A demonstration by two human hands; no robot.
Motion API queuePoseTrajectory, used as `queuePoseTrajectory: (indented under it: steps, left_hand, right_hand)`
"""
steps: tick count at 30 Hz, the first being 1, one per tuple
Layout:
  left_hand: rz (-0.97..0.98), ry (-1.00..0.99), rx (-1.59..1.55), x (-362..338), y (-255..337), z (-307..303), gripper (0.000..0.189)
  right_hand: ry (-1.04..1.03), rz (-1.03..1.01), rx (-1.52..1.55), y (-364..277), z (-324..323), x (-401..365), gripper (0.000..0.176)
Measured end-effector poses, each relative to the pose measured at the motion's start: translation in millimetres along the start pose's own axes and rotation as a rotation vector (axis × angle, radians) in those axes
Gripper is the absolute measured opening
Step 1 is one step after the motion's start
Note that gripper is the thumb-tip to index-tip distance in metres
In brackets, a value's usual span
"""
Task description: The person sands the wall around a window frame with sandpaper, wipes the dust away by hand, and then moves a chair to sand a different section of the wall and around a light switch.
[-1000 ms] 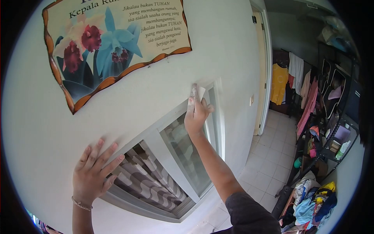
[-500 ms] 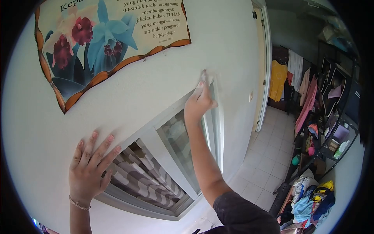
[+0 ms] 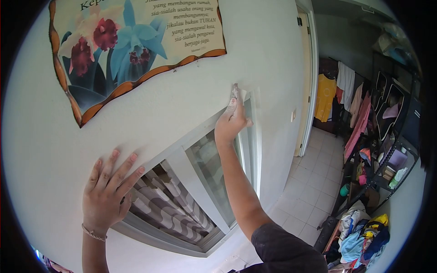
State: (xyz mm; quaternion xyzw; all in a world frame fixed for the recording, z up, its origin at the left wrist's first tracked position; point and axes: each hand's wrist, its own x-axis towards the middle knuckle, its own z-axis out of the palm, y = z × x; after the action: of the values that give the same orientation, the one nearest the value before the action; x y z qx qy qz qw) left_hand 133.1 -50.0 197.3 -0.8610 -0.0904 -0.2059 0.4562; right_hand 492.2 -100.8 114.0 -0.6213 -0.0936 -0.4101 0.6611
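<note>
My left hand (image 3: 107, 193) lies flat on the white wall (image 3: 168, 109) with its fingers spread, beside the upper edge of the window frame (image 3: 175, 166). A bracelet circles that wrist. Near the frame's upper right corner, my right hand (image 3: 231, 125) is closed, its fingers pressing a small, thin whitish piece (image 3: 243, 95) to the wall. The fingers cover most of this piece, and its material cannot be made out. Pale dust seems to coat the fingertips. Behind the glass hangs a grey-and-white patterned curtain (image 3: 175, 209).
Above the window is a poster (image 3: 141, 54) with orchids and text. To the right, a light switch (image 3: 293, 114) sits before a door frame (image 3: 313, 77). Beyond the tiled floor (image 3: 302, 195) stand a dark metal shelf (image 3: 378, 179), hanging clothes (image 3: 326, 98) and piled clothes (image 3: 359, 241).
My right hand has shifted slightly along the wall near the frame corner, still pressing the whitish piece. The left hand stays flat on the wall. The view has tilted a little.
</note>
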Motion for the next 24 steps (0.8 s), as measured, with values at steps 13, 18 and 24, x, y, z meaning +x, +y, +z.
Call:
queuePoseTrajectory:
  steps: [13,18,24]
  left_hand:
    - [-0.011,0.064,-0.024,-6,-4,4,0.064]
    - [-0.034,0.072,-0.032,-1,0,3,0.066]
    - [-0.034,0.079,0.039,-1,-1,1,0.069]
  right_hand:
    - [0.129,0.151,0.29,45,20,58,0.034]
    - [0.139,-0.081,0.223,35,16,35,0.035]
    - [0.066,-0.378,-0.002,15,-11,19,0.037]
